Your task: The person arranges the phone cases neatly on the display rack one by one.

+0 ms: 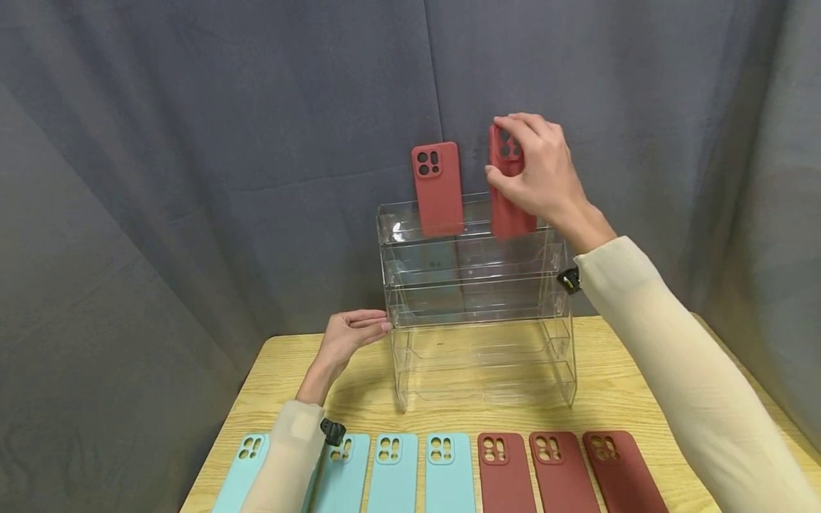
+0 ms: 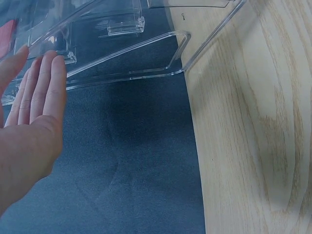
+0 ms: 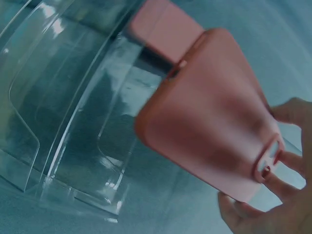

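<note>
Turquoise phone cases [image 1: 452, 486] front a clear plastic rack [image 1: 474, 280]: right hand [image 1: 540, 167] grips red case [image 1: 512, 212], apparently mid-placement, needing seating; left hand [image 1: 346, 336] straight-fingered.

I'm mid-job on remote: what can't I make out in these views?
Held red phone case, head view: the right hand hides part of its upper end.
Propped red phone case, right wrist view: partly hidden behind the held one.
Turquoise phone cases, head view: the left sleeve covers part of their row, so the count is unsure.
Lying red phone cases, head view: the bottom edge cuts off their lower ends.
</note>
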The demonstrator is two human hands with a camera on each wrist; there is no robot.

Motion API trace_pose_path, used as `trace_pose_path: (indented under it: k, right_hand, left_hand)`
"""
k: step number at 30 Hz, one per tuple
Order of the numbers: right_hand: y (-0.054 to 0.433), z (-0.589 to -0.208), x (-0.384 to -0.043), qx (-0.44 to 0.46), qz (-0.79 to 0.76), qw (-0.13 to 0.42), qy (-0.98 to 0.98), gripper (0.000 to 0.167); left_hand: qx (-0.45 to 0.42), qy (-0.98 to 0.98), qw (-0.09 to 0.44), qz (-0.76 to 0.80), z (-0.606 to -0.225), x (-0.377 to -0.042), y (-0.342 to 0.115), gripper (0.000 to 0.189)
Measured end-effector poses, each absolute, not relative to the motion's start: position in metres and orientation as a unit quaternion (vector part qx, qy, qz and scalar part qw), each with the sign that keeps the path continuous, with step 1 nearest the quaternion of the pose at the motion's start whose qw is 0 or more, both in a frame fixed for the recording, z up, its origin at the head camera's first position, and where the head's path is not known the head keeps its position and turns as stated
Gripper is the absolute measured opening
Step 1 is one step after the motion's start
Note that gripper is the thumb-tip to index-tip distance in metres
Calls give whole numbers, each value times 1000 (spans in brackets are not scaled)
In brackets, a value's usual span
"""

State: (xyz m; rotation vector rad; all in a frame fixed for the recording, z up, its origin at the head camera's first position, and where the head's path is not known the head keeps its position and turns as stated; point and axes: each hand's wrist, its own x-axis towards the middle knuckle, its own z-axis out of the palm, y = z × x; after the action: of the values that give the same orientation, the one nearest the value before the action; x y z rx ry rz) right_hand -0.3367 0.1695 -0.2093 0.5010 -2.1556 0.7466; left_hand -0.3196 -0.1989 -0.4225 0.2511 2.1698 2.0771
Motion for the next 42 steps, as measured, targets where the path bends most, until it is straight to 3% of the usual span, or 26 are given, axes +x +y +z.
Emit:
trace_pose_path:
  k: [18, 42]
  right_hand:
    - [142, -223, -394, 155, 220, 426, -864, 61]
    - [130, -236, -400, 137, 152, 401, -893, 63]
  left_hand:
    - [90, 721, 62, 684, -424, -316, -203, 40]
    - [85, 725, 61, 681, -423, -319, -200, 40]
